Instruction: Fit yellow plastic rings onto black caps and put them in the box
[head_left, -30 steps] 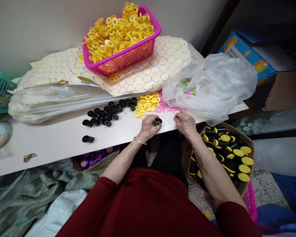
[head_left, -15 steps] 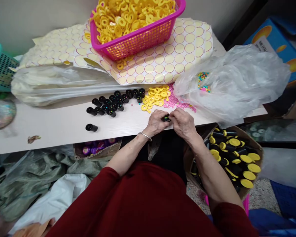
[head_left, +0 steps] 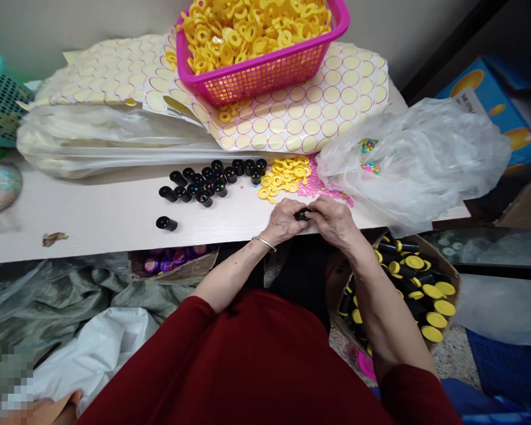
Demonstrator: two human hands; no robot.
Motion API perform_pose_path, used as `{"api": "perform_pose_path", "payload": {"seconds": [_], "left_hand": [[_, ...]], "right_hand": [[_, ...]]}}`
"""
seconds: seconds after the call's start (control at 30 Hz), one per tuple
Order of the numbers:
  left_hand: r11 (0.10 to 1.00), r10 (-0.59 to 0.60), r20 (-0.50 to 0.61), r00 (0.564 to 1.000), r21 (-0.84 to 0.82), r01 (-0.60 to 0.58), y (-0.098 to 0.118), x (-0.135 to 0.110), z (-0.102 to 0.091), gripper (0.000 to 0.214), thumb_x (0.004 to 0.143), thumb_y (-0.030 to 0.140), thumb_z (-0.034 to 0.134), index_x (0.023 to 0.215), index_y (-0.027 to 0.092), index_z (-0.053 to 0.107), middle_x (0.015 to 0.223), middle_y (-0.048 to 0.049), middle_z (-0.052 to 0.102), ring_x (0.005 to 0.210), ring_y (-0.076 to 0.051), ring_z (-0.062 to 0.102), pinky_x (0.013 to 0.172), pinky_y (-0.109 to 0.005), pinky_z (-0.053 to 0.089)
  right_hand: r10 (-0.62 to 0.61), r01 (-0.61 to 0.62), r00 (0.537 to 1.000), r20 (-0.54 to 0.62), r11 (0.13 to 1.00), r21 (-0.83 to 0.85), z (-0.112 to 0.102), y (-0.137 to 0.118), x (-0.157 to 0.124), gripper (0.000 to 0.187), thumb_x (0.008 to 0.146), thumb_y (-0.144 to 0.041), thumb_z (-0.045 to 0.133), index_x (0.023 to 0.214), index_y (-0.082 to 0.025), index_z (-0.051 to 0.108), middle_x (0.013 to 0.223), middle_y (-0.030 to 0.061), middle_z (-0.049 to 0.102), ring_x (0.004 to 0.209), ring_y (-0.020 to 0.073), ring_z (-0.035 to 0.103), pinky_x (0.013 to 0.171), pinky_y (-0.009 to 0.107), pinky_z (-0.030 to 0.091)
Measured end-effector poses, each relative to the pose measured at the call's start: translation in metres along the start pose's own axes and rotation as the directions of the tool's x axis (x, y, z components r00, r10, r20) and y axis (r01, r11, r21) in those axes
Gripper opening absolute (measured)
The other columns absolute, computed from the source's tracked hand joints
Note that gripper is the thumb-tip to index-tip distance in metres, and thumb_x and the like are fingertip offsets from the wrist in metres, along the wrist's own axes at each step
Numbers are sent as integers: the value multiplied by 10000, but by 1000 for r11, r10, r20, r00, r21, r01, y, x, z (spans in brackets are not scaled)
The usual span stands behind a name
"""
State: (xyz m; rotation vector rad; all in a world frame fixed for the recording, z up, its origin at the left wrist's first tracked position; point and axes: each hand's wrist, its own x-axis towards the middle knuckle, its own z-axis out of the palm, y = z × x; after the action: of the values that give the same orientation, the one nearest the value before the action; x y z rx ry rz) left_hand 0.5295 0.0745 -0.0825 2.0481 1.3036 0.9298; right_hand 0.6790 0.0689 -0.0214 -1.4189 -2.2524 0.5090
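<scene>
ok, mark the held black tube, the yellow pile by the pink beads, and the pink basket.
Held black tube [head_left: 301, 215]: head view, on its exposed part.
Yellow pile [head_left: 287, 172]: head view, near its middle.
Pink basket [head_left: 268, 75]: head view, on its front wall.

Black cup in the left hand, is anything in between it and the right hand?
Nothing visible. The left hand holds the black cup, and the right hand is right at its top. The yellow rings and pink beads lie beyond, on the table.
</scene>
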Motion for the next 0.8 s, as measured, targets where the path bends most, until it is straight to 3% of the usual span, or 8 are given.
{"api": "perform_pose_path", "payload": {"seconds": [0.1,0.17,0.3,0.43,0.63,0.8], "left_hand": [[1000,-6,-25,1000,28,7,0,0,1,191,619,260,712,798,209,670,762,-8,642,779,-177,553,752,-323,451],[1000,-5,-41,999,29,6,1,0,0,192,594,248,730,770,205,667,739,-8,636,771,-178,552,740,-322,459],[1000,-27,-65,998,4,27,3,0,-2,245,547,214,759,777,202,674,755,-10,650,769,-180,555,742,-329,476],[999,-46,-63,997,-19,44,1,1,-3,271,536,208,765,793,200,678,765,-9,661,771,-181,558,741,-334,487],[999,-33,-71,997,-39,31,-1,2,-2,259,541,208,765,783,197,673,765,-10,662,777,-179,560,750,-331,492],[998,-41,-71,997,-48,38,1,2,-2,260,546,219,769,787,210,674,769,-5,661,781,-179,561,744,-330,488]], "right_hand": [[74,-50,989,-125,982,184,0,18,17,154,793,-275,504,794,-181,626,766,36,603,716,167,536,684,301,424],[103,-74,981,-164,981,177,2,27,38,160,792,-275,499,782,-175,624,779,39,614,715,167,537,690,304,432],[132,-143,982,-137,987,-75,10,25,81,202,810,-240,453,821,-157,637,895,95,617,773,189,545,707,313,422],[185,-189,982,-43,932,-310,21,14,103,238,795,-281,512,954,-149,630,1067,129,580,802,208,539,652,305,388],[164,-162,986,-20,941,-298,22,11,102,229,871,-272,428,898,-172,632,1004,93,603,818,197,536,666,292,360],[66,-113,984,-167,949,-293,8,19,57,299,890,-165,322,922,-175,619,960,89,606,895,193,529,721,276,367]]}}
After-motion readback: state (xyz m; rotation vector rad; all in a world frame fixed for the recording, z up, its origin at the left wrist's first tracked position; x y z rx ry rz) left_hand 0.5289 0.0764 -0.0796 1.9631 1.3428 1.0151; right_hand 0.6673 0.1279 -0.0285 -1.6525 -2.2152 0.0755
